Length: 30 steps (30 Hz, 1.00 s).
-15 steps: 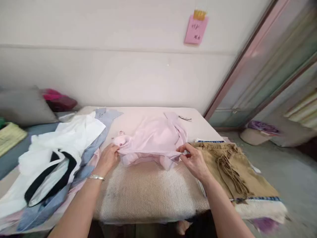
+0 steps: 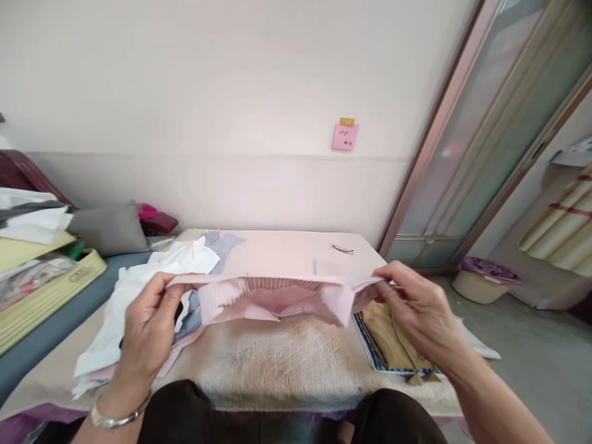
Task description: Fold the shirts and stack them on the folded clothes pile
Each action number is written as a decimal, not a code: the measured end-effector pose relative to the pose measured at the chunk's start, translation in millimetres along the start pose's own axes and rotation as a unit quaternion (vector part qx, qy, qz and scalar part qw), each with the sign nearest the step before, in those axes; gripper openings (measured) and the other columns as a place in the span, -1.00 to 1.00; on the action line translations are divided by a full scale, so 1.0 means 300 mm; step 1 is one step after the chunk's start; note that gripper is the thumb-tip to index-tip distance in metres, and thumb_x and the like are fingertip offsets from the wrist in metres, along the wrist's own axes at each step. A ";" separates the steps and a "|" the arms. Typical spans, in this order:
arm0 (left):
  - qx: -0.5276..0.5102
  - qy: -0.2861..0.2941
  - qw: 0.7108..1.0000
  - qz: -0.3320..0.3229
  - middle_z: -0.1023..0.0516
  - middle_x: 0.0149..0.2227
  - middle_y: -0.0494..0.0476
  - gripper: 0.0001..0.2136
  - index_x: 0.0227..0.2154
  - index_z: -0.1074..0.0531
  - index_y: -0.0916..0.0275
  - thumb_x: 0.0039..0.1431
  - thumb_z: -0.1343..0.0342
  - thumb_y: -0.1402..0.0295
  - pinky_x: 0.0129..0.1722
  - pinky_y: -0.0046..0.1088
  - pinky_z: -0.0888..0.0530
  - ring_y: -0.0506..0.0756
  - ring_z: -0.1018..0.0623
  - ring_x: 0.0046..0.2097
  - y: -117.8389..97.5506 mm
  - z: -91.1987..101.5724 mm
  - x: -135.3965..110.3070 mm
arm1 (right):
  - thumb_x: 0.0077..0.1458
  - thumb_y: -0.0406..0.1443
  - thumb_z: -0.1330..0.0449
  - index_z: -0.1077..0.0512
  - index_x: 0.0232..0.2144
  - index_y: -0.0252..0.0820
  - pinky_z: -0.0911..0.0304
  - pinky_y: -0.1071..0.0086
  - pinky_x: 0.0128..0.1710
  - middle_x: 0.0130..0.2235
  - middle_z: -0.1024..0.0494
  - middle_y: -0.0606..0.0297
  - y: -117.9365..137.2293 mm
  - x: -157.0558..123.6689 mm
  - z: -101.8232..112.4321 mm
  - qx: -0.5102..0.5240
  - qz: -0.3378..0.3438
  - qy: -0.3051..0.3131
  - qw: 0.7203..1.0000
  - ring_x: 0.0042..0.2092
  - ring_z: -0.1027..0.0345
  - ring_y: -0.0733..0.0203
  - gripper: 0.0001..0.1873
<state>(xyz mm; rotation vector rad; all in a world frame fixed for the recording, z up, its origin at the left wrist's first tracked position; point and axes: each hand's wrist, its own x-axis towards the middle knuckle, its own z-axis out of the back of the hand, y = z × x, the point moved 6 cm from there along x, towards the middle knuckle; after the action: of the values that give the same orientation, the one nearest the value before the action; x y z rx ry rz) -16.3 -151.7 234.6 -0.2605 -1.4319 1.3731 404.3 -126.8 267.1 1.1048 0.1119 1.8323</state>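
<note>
A pale pink garment (image 2: pixel 282 299) is stretched taut between my two hands, lifted above the cloth-covered table (image 2: pixel 272 364). My left hand (image 2: pixel 150 320) pinches its left end, with a bracelet at the wrist. The other end is gripped by my right hand (image 2: pixel 416 302). The garment's upper edge runs nearly level, and its striped inner side sags toward me. What kind of garment it is, I cannot make out. Behind my left hand lies a heap of white clothing (image 2: pixel 161 265) with blue cloth. Below my right hand sits a folded khaki garment (image 2: pixel 382 336) over blue-edged cloth.
Glasses (image 2: pixel 343 250) lie at the table's back right. A grey cushion (image 2: pixel 111 228) and a yellow basket (image 2: pixel 60 290) stand at the left. A pink note (image 2: pixel 345 136) is taped to the wall. On the floor at the right is a bin (image 2: pixel 483 282) near a sliding door (image 2: pixel 444 154).
The pink garment has been raised off the table and pulled taut, nearer to me. Both hands have come up and farther apart, still holding it. The camera view has tilted upward.
</note>
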 end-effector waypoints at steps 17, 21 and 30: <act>0.272 -0.102 0.927 -0.237 -0.60 -0.22 0.28 -0.73 -0.09 -0.46 0.26 0.38 0.13 0.32 -0.10 -0.31 -0.36 0.19 -0.58 -0.15 -0.256 -0.278 0.596 | 0.19 -0.34 -0.01 -0.38 -0.36 -0.13 -0.14 0.33 -0.29 -0.41 -0.45 0.28 -0.071 0.661 0.045 -0.141 0.045 -0.230 0.962 -0.34 -0.29 0.18 -0.84; 0.248 -0.124 0.919 -0.280 -0.63 -0.09 0.22 -0.69 0.00 -0.47 0.23 0.39 0.10 0.27 -0.03 -0.31 -0.40 0.19 -0.59 -0.05 -0.293 -0.202 0.484 | 0.25 -0.32 -0.02 -0.41 -0.28 -0.10 -0.21 0.36 -0.33 -0.44 -0.47 0.37 -0.027 0.560 0.118 -0.049 0.059 -0.271 0.959 -0.40 -0.35 0.22 -0.84; 0.345 0.180 0.916 -0.100 -0.58 0.03 0.33 -0.70 -0.05 -0.45 0.28 0.30 0.13 0.38 0.11 -0.27 -0.37 0.21 -0.55 0.07 0.437 -0.450 0.163 | 0.21 -0.32 -0.04 -0.43 -0.42 -0.15 -0.18 0.38 -0.29 -0.40 -0.52 0.28 -0.448 0.067 -0.446 -0.034 -0.035 0.068 0.997 -0.33 -0.38 0.19 -0.79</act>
<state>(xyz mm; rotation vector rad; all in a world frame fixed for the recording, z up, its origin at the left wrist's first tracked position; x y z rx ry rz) 4.9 3.6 119.6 0.0944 -0.5931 1.4771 396.0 9.4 133.8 0.9185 0.1652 1.8349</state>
